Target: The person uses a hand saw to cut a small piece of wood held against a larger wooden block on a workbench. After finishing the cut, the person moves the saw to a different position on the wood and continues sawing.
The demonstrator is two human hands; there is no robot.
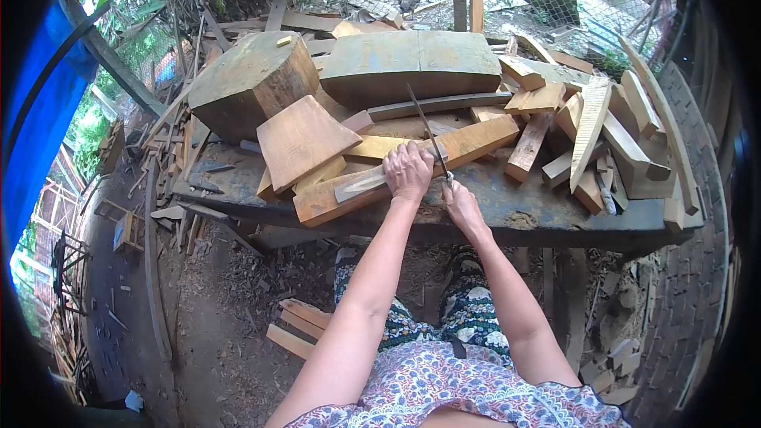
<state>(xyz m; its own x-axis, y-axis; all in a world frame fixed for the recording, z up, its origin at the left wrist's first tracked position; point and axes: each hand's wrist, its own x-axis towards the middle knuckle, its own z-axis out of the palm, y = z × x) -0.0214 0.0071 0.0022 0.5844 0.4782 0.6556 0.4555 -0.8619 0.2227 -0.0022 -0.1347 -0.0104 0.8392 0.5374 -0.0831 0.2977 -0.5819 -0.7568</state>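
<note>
At left, a board [304, 143] rests on the bench [507, 200] among other wood. In front of it runs the beam [317, 204], thick, probably heavy and stiff, a steady support. On the beam lies the strip [358, 188], which I judge light, stiff and rather easy to slide; it is best held from above, close to the saw. The left hand [410, 170] is over the strip, fingers bent and seemingly closed around it, though the thumb is not clear from here. The strip extends leftward from under this hand, and its short right end is at the saw [426, 123]. The right hand [462, 204] is closed on the saw's handle, just beyond that end, nearer to the body.
</note>
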